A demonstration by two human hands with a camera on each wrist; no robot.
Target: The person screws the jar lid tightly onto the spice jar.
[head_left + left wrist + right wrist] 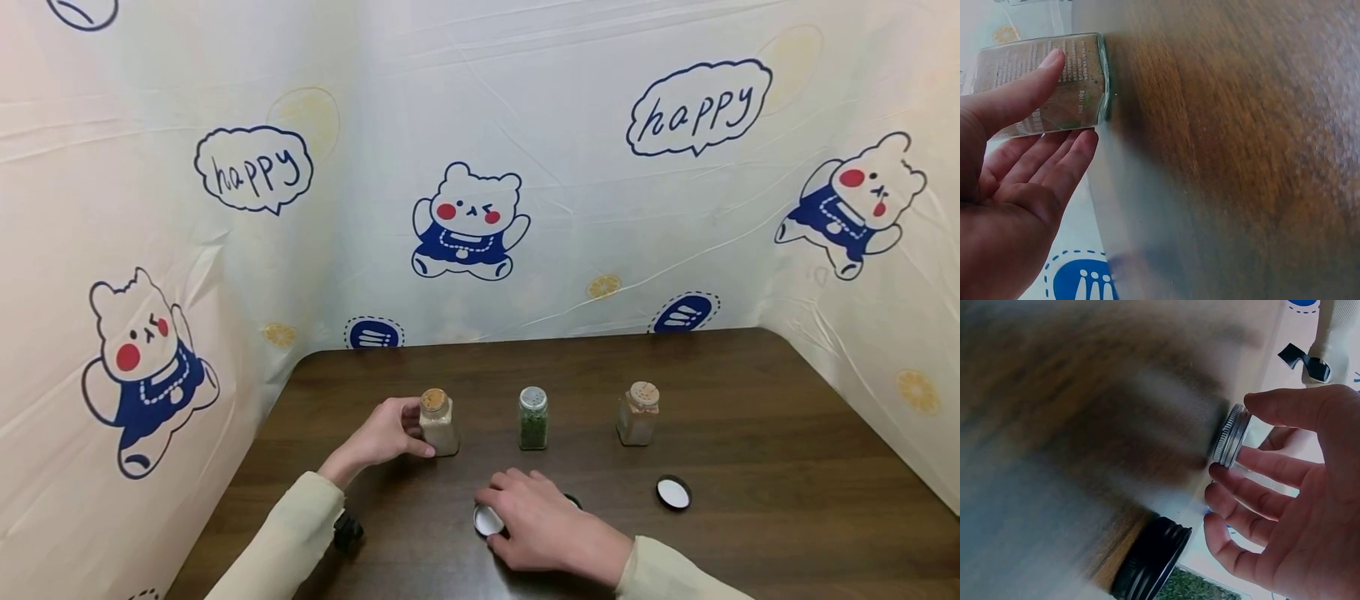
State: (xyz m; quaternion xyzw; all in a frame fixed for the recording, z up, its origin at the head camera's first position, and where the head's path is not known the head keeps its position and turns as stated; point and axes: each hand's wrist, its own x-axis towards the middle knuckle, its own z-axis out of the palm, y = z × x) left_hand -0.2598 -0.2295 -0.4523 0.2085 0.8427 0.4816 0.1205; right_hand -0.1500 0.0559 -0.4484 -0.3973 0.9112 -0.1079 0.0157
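Note:
In the head view my left hand [384,435] holds the leftmost glass spice jar [441,433], which stands upright with pale tan powder inside and an orange-dusted shaker top. The left wrist view has the thumb lying across the jar's printed side [1075,69], with the fingers along its other side. My right hand [536,523] pinches a round screw lid [488,522], white inside, low at the table. Seen in the right wrist view, that lid's ridged silver rim [1230,437] sits between thumb and fingers. A black lid [1150,559] lies beside this hand, mostly hidden in the head view.
A jar of green herbs [533,423] stands mid-table, and a jar of brownish powder [638,417] to its right. Another black-rimmed lid [673,493] lies white side up at the right. A printed curtain [570,208] surrounds the dark wooden table [795,467].

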